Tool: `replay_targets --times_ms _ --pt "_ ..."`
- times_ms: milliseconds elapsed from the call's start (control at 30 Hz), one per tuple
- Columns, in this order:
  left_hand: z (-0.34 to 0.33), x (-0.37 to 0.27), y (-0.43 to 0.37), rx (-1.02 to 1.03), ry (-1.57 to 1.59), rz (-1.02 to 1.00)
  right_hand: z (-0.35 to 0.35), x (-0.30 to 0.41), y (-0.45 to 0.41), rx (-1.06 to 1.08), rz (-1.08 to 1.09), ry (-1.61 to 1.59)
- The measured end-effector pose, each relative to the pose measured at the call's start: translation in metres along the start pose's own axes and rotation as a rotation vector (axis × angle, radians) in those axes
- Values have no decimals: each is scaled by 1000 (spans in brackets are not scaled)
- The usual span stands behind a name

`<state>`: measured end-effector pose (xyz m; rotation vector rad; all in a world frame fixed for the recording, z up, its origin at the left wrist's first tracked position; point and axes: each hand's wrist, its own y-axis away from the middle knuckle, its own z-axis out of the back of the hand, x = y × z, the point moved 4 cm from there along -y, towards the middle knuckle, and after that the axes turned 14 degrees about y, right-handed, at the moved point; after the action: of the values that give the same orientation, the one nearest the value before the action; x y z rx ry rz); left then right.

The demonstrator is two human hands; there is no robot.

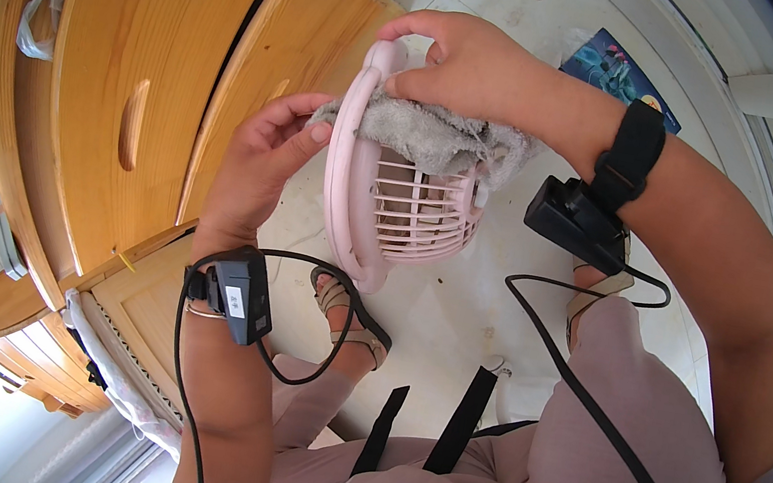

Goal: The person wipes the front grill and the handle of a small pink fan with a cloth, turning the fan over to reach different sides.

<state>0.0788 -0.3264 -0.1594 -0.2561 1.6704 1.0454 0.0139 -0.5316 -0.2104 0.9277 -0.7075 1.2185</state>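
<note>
A pale pink plastic slatted cage with a thick round rim (341,181), resembling a fan's guard, is held up on its side before me. A grey towelling cloth (422,133) drapes over its upper side and across the rim. My left hand (269,147), left of the rim, pinches the cloth's end between thumb and fingers. From above, my right hand (460,63) grips the top of the rim, its thumb against the cloth. Part of the cage's upper side is hidden under the cloth.
Wooden drawers (158,54) stand close on the left. On the tiled floor (466,315) lies a blue printed box or board (610,72), partly behind my right arm. Black cables (563,368) hang from devices strapped to both wrists. My sandalled feet (351,319) are below.
</note>
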Motion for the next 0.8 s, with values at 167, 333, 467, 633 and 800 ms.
replay_targets --times_ms 167,333,467,633,800 --pt "-9 -10 -18 9 -119 -81 1 3 -2 1 89 33" --pt "-13 -8 -39 -37 -136 -101 -1 5 -5 36 -2 -42" --pt "-9 2 -48 -88 -203 -4 -8 1 -7 34 -85 -204" --pt "-3 11 -40 -103 -183 -26 -9 -1 -4 119 -104 -339" --pt "-4 8 -27 -120 -129 -89 -14 -2 -7 157 -92 -317"
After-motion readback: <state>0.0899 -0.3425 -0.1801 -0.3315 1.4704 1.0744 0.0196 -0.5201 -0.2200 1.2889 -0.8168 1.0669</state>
